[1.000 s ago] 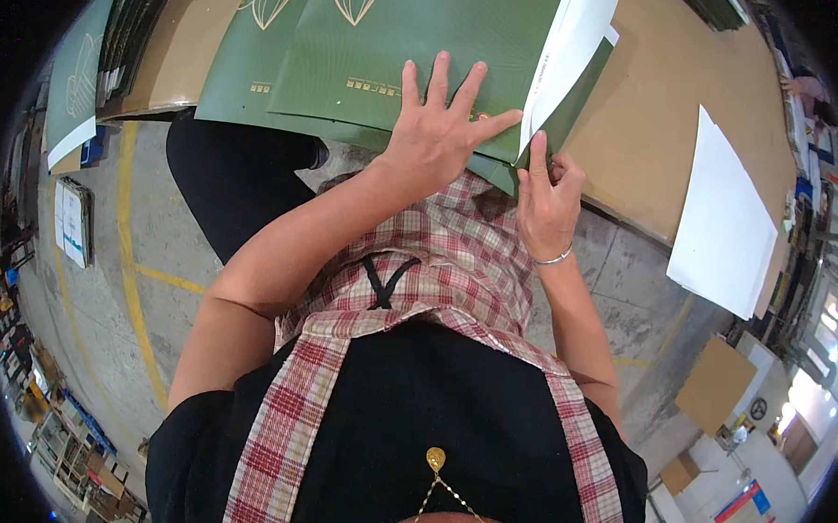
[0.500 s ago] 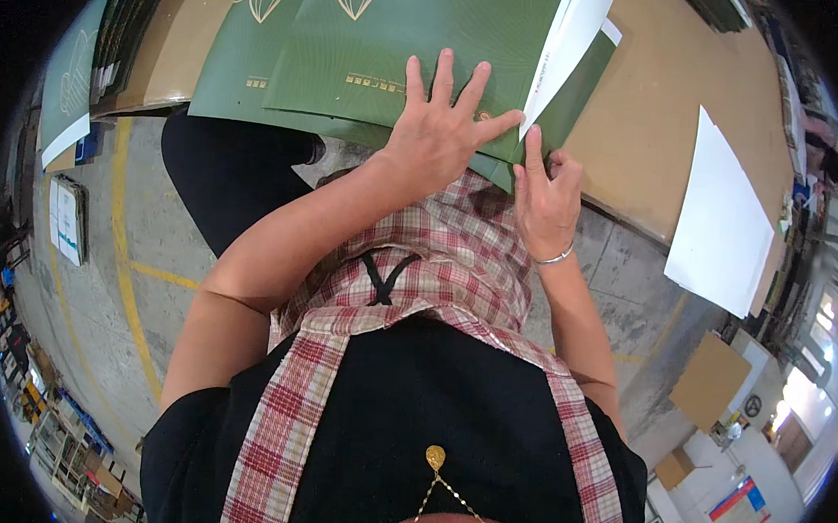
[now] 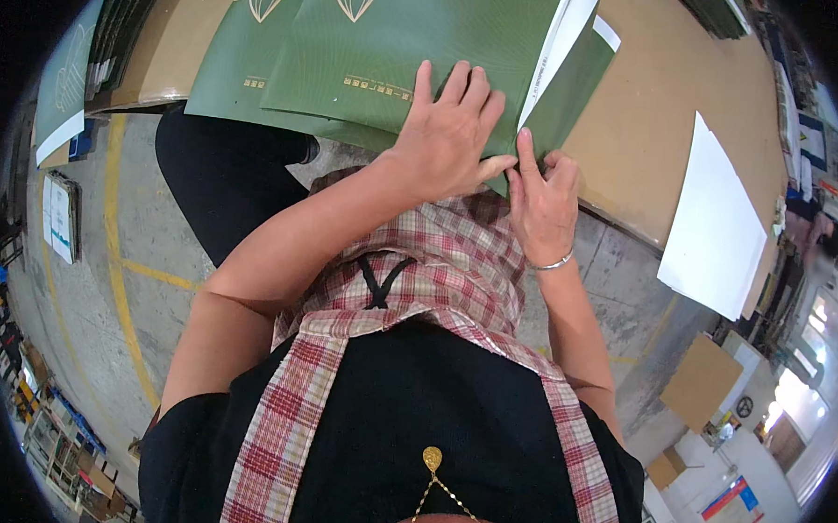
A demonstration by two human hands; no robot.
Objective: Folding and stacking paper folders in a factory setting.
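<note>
Large green printed sheets (image 3: 305, 79) with gold line drawings lie overlapping at the table's near edge, their lower edges overhanging it. My left hand (image 3: 450, 132) rests flat on the top sheet near its lower right corner, fingers stretched out and thumb pointing right. My right hand (image 3: 545, 197) is at that corner, its fingers closed on the sheet's edge with the index finger along the fold. Between the green layers, a narrow white strip (image 3: 549, 66) rises up the right side. What my right fingers hold underneath is partly hidden.
White sheets (image 3: 715, 218) lie on the brown tabletop (image 3: 649, 122) to the right, reaching past its near edge. A stack of dark green sheets (image 3: 125, 34) stands at the far left. On the floor at left sits a bundle of papers (image 3: 61, 218); a brown board (image 3: 704, 381) stands at lower right.
My left hand has drawn its fingers closer together and slid slightly toward me, its thumb dropping to the lower corner. My right hand stays at the corner, with only a slight shift.
</note>
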